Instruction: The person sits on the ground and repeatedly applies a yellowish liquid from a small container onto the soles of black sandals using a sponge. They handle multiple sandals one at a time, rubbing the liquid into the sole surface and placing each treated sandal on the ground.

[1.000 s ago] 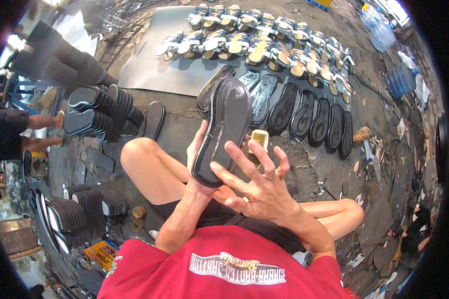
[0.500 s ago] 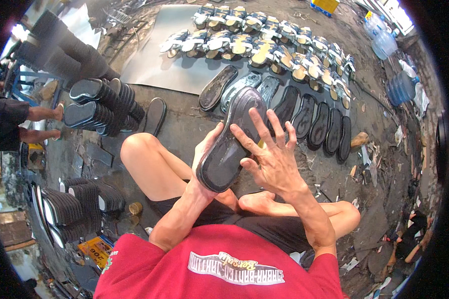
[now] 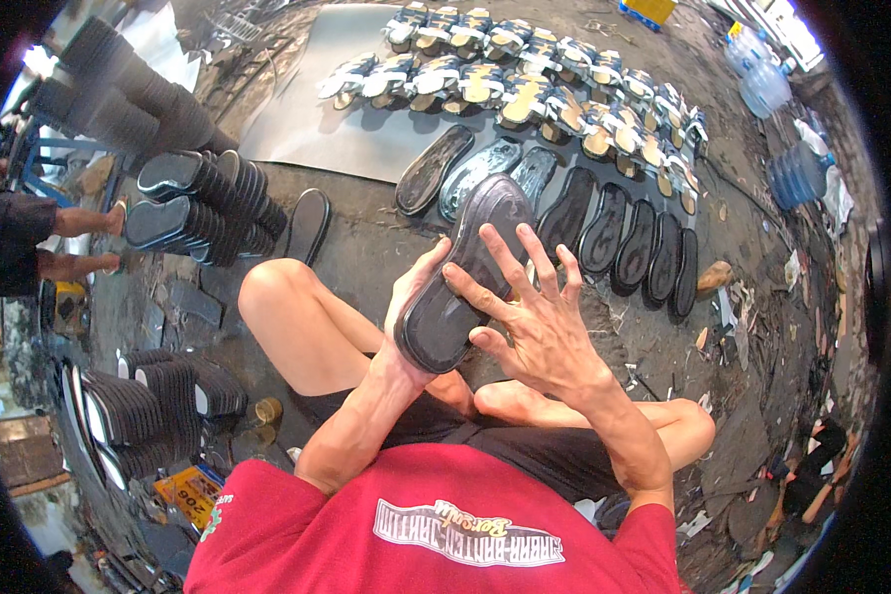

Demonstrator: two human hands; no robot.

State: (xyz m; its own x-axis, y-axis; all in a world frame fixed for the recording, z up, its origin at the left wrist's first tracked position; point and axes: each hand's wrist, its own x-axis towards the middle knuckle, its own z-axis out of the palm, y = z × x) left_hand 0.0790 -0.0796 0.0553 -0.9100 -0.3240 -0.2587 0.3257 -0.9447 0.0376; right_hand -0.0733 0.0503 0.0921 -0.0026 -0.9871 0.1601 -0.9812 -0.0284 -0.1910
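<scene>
Tilted above my crossed legs is a black shoe sole [image 3: 431, 332] with a raised rim and a glossy, wet-looking face. My left hand [image 3: 406, 297] grips it along its left edge and from beneath, mostly hidden by the sole. Fingers spread, my right hand [image 3: 544, 332] lies over the sole's face, its index and middle fingertips on or just above the surface. Beyond them a row of black soles [image 3: 600, 233] lies on the ground, some coated with a shiny wet film. Farther back, rows of sandals with pale footbeds [image 3: 480, 87] stand on a grey sheet [image 3: 297, 134].
Stacked soles [image 3: 193, 213] stand at the left, with a single sole [image 3: 309, 226] beside them. More stacks [image 3: 158, 401] are at lower left, near a small round tin [image 3: 267, 410]. Another person's legs [image 3: 84, 223] show at far left. Large water bottles [image 3: 797, 176] stand at right among scraps.
My right fingers have slid slightly down and left across the sole. The sole has tilted a little in my left hand, which stays in about the same place.
</scene>
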